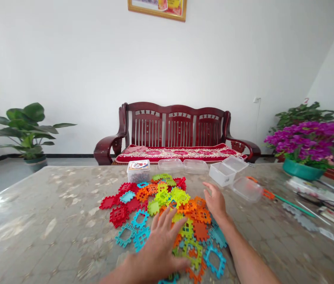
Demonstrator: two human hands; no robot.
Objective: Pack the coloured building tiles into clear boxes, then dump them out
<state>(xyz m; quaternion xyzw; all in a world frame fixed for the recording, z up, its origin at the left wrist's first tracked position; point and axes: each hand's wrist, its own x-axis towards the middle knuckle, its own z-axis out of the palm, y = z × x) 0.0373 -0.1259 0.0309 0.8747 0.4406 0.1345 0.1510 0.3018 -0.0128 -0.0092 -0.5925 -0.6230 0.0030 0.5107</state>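
A loose heap of plastic interlocking building tiles with notched edges lies on the table. Red tiles (119,215) are at its left, blue tiles (140,218) at the near left, yellow-green tiles (179,196) in the middle and orange tiles (200,215) to the right. Over the near part of the heap, my left hand (167,240) has its fingers spread, with no tile seen in it. My right hand (216,201) is at the heap's right edge beside the orange tiles, fingers apart and holding nothing visible. Both hands cover some tiles.
Behind the heap stand a lidded tub (138,171), two clear lids (170,165) and an open clear box (222,173). Another clear container (247,189) lies to the right. Farther right are a green stick (295,205), grey pieces (300,217) and a purple flower pot (303,169).
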